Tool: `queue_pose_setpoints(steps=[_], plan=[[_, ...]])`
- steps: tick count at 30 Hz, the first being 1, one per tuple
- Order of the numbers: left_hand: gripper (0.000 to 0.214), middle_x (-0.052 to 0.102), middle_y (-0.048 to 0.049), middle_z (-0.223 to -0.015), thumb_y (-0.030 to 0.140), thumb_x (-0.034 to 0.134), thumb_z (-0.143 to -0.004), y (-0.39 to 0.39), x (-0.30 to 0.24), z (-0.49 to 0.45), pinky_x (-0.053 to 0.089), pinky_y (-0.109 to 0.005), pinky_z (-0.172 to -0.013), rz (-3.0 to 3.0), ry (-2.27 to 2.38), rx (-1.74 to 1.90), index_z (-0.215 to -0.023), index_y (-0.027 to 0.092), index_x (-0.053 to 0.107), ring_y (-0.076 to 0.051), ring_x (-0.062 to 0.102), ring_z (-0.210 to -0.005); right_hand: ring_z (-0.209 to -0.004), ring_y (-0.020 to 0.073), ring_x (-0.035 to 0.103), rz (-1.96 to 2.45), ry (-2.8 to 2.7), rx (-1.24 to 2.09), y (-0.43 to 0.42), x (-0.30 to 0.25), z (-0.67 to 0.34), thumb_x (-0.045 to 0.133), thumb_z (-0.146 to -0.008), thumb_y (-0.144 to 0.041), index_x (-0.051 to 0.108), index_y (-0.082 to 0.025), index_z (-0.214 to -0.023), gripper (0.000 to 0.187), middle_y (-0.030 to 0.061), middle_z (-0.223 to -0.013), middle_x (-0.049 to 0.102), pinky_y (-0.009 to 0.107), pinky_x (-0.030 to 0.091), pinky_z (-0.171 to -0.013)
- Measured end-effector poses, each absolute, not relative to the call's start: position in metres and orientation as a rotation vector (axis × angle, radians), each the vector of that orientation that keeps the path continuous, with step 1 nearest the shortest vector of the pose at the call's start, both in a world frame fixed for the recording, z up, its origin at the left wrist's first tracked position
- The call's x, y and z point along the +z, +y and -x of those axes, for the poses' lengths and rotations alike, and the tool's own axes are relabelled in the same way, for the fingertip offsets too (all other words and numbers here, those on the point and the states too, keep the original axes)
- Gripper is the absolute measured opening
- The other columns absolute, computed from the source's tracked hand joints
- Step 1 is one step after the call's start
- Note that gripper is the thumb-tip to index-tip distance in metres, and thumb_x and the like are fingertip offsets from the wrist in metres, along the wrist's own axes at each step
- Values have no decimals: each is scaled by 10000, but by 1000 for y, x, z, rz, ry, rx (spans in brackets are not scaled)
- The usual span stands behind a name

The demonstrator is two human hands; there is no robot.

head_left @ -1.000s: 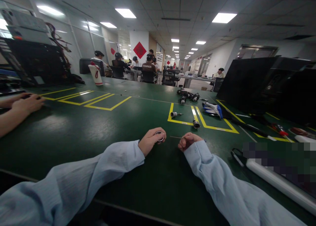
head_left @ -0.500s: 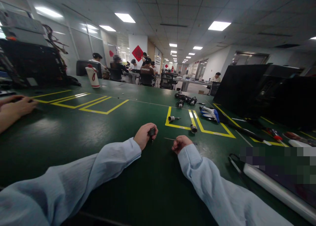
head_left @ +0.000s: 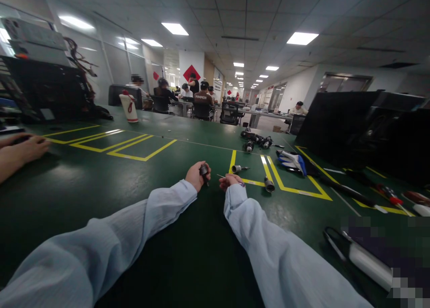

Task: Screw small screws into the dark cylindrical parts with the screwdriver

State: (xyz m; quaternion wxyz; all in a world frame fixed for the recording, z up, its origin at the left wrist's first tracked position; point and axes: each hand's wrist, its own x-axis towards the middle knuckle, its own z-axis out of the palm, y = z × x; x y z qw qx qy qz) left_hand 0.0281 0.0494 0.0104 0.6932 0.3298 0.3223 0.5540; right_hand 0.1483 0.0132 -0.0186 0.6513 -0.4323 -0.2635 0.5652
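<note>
My left hand [head_left: 196, 175] is closed round a small dark cylindrical part [head_left: 204, 170], held just above the green table [head_left: 101, 182]. My right hand [head_left: 229, 180] is pinched on a thin metal tool [head_left: 221, 176] whose tip points left toward that part. The two hands are close together, a short gap between them. Both arms wear light blue sleeves. Just beyond my right hand lie two small metal cylindrical parts [head_left: 237, 168] [head_left: 269, 184] by yellow tape lines.
A blue-and-white glove [head_left: 291, 160] and a cluster of dark parts [head_left: 257, 140] lie farther back. Screwdrivers [head_left: 386, 192] and a plastic roll [head_left: 366, 259] lie at right beside black cases [head_left: 339, 119]. Another person's hands [head_left: 20, 150] rest at far left. A white cup [head_left: 129, 107] stands at the back.
Both my hands have moved forward and closer together. The left hand turned the dark part upright in its fingers. The view shifted a little.
</note>
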Motion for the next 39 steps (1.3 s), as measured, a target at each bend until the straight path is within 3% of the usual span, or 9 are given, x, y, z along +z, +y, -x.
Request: queue_pose_setpoints(steps=[16, 25, 32, 39], plan=[[239, 482, -3, -443, 227, 393, -786, 115, 10, -35, 354, -206, -367, -711, 728, 1259, -577, 137, 465, -93, 413, -344, -454, 106, 562, 936, -525, 1265, 102, -22, -130, 550, -626, -160, 532, -221, -638, 65, -72, -480, 606, 230, 467, -517], [201, 509, 13, -522, 319, 496, -755, 151, 4, -40, 379, -217, -428, -803, 712, 1339, -653, 148, 471, -97, 469, -403, -452, 101, 563, 922, -500, 1257, 145, -27, -125, 525, -645, -142, 531, -209, -623, 71, -70, -471, 598, 220, 461, -513], [179, 512, 32, -640, 319, 565, -697, 182, -12, -35, 395, -231, -581, -1404, 929, 1547, -750, 169, 485, -105, 503, -575, -443, 96, 554, 930, -486, 1238, 169, -30, -129, 531, -655, -140, 532, -204, -648, 64, -71, -497, 609, 216, 453, -501], [199, 509, -16, -759, 342, 486, -759, 196, -10, -16, 385, -263, -634, -2507, 1131, 1058, -830, 156, 500, -145, 484, -690, -514, 89, 574, 969, -461, 1201, 184, -36, -137, 607, -568, -93, 514, -196, -642, 157, -73, -522, 590, 189, 477, -511]])
